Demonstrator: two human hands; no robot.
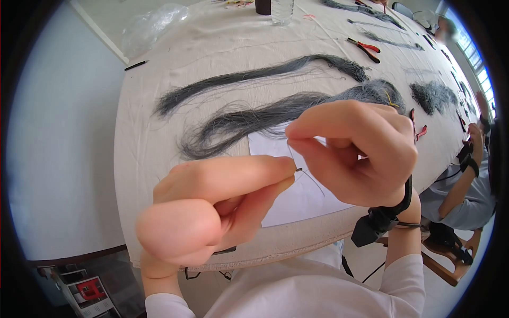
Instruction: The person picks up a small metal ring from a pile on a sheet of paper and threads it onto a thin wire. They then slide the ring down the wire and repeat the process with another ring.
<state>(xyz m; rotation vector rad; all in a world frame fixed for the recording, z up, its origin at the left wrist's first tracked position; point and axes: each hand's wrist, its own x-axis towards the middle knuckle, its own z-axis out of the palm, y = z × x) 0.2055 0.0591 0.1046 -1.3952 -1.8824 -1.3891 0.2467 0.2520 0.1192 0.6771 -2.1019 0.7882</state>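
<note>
Work in hand: a single thin hair strand (pixel 313 183) is held between both hands over a white paper sheet (pixel 297 206).
Left hand (pixel 212 201): thumb and forefinger are pressed together on the strand's dark end, which just pokes out at the fingertips.
Right hand (pixel 355 153): thumb and forefinger are pinched shut on the same strand, at about 11 o'clock from the left fingertips and close to them.
Strand: it runs as a short stretch between the two pinches, and a loose tail trails off toward 4 o'clock across the paper.
Done so far: by my reading, one strand is separated out and gripped at two points. No sorted strands show on the paper.
Left to do: it seems to be most of the work, since the near hair bundle (pixel 254 119) and the far hair bundle (pixel 254 74) lie thick and whole on the table (pixel 154 159).
Bundles from the hands: the near one is at 12 o'clock, just beyond the paper, and the far one lies farther along the same line.
Other things: red-handled pliers (pixel 366 49) are at 1 o'clock, well apart, and a co-worker's arm (pixel 466 180) is at 3 o'clock.
</note>
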